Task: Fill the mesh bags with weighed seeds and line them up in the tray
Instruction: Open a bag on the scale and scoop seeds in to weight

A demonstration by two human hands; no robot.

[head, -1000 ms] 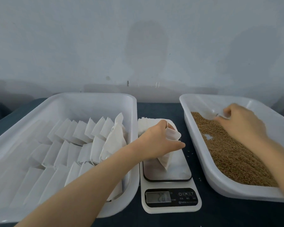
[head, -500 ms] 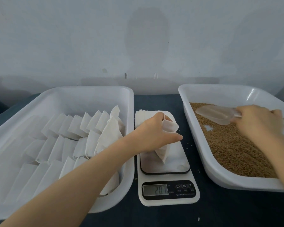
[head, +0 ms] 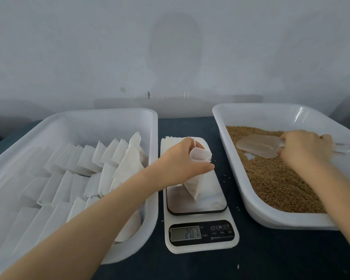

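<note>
My left hand (head: 182, 162) grips the open mouth of a white mesh bag (head: 196, 184) that stands on the platform of a white kitchen scale (head: 202, 239); the display shows a blurred reading. My right hand (head: 305, 150) holds the handle of a clear plastic scoop (head: 257, 145) lying low over the brown seeds (head: 275, 176) in the white tray on the right (head: 251, 112). Rows of filled white bags (head: 93, 158) lean in the white tray on the left (head: 109, 116).
A stack of flat white bags (head: 171, 140) lies behind the scale. A few loose seeds (head: 227, 176) dot the dark tabletop (head: 271, 255) between scale and seed tray. A pale wall rises close behind the trays.
My right hand took up the scoop at the far end of the seed tray and brought it down toward the seeds. My left hand kept its hold on the bag.
</note>
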